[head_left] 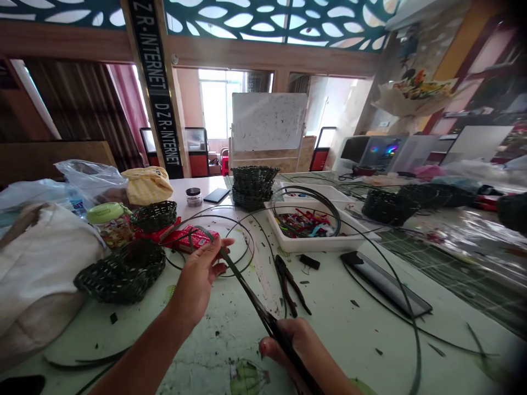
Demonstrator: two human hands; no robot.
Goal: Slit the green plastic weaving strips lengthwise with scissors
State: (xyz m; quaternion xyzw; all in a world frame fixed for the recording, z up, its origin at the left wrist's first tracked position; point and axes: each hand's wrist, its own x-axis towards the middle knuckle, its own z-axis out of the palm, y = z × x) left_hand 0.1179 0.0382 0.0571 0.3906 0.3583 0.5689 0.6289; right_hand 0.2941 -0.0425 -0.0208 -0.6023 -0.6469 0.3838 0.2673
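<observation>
My left hand (pixel 196 282) is closed, thumb and fingers pinching narrow dark green weaving strips (pixel 244 284) near one end. The strips run down to the right, taut and nearly straight, into my right hand (pixel 307 348). That hand is closed round their darker, wider-looking length, which continues out past the bottom edge; I cannot make out whether another thing lies along it. Beyond my left hand is a red box (pixel 191 237). A dark woven basket (pixel 123 271) stands left of my left wrist. Dark-handled pliers (pixel 290 285) lie on the table just beyond my right hand.
A white tray (pixel 284 242) of colourful small items stands ahead, with a coil of strip (pixel 340 211) over it. A phone (pixel 385 282) and black binder clip (pixel 309 262) lie right. More woven baskets (pixel 254 189), a lidded jar (pixel 109 225) and a white bag (pixel 41 274) surround the workspace.
</observation>
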